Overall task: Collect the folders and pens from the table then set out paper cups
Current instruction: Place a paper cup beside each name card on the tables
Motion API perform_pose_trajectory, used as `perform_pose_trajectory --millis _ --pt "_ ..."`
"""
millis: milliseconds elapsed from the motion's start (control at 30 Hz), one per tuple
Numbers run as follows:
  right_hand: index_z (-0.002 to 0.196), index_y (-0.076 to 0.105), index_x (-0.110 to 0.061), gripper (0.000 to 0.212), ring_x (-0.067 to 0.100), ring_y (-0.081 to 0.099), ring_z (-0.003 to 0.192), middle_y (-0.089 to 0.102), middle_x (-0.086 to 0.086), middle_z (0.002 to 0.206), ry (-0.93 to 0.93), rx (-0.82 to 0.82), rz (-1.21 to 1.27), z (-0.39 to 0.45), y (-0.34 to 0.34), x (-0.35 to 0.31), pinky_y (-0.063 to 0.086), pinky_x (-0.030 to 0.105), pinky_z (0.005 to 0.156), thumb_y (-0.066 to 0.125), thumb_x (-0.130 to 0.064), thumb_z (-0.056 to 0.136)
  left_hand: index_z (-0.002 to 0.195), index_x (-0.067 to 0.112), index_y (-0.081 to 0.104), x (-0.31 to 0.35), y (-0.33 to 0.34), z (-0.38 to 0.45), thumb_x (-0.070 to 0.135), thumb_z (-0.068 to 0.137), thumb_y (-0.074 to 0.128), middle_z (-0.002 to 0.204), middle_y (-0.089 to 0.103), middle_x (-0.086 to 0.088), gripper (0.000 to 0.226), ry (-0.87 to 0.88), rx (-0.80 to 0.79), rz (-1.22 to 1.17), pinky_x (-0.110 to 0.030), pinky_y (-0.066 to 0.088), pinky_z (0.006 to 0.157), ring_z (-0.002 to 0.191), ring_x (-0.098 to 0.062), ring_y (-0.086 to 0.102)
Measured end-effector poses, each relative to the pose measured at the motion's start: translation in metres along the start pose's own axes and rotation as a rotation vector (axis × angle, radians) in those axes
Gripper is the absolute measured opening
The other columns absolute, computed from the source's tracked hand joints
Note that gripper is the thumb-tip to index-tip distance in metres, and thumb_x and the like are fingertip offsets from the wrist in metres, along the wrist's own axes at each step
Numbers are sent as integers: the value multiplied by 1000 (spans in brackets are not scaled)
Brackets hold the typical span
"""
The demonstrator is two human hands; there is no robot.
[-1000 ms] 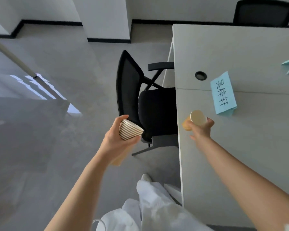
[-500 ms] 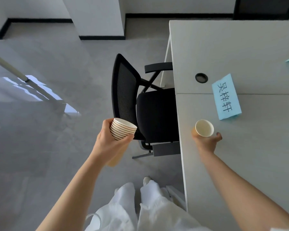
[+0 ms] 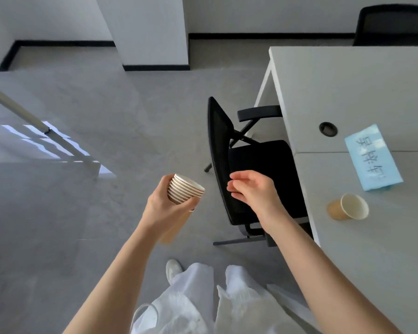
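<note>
The left hand [image 3: 165,208] has its grip clamped round a nested stack of tan paper cups [image 3: 183,192]. Just right of it, the right hand [image 3: 251,190] hovers empty, fingers loosely apart. Farther right, a single tan paper cup [image 3: 348,207] stands on the grey surface [image 3: 372,261], near a blue paper name card [image 3: 372,157].

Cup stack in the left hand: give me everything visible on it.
The stack of paper cups is a nested set, with roughly seven or eight white rolled rims showing, fanned slightly; the inside of the top cup looks off-white. The outer wall is tan, kraft-like paper, seen below the palm. The stack is tilted, mouth up and toward the right. The left hand grips it around the upper part, fingers wrapped round the wall. It is held in the air over the grey floor, left of the black chair, and nothing else touches it.
</note>
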State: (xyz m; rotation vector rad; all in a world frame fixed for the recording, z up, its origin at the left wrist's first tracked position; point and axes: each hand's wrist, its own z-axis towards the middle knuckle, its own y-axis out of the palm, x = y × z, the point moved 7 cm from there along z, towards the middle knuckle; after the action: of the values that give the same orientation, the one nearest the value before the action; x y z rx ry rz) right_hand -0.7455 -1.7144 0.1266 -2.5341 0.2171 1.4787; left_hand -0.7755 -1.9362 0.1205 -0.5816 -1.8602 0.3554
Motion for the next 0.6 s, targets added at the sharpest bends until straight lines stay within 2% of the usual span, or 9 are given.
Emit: perform_pose_trajectory --millis 100,233,400,600 --pt "96 72 -16 16 9 70 91 75 1 89 -143 -178 -141 -1 77 -40 56 27 90 58 -8 91 111 32 51 -11 -36 17 38 66 78 85 64 10 53 12 -39 81 -15 43 57 69 4 61" --pt "106 72 -17 19 3 68 96 75 -5 99 -210 -335 -342 3 162 -58 50 16 89 61 -17 92 107 34 47 -27 -82 42 35 68 78 86 63 10 50 26 -88 180 -19 46 56 71 -3 61" --pt "107 72 -19 23 1 69 91 76 -4 95 -191 -340 -425 21 204 -66 51 19 88 59 -13 90 112 32 49 -39 -118 73 41 60 80 91 64 11 61 68 -113 221 -33 55 74 82 -10 64" --pt "95 72 -19 13 6 70 79 76 -2 84 -198 -311 -432 71 229 -91 55 24 83 67 -12 85 101 34 52 -32 -138 124 59 57 81 85 64 11 58 60 -131 179 -34 57 69 74 -6 63"
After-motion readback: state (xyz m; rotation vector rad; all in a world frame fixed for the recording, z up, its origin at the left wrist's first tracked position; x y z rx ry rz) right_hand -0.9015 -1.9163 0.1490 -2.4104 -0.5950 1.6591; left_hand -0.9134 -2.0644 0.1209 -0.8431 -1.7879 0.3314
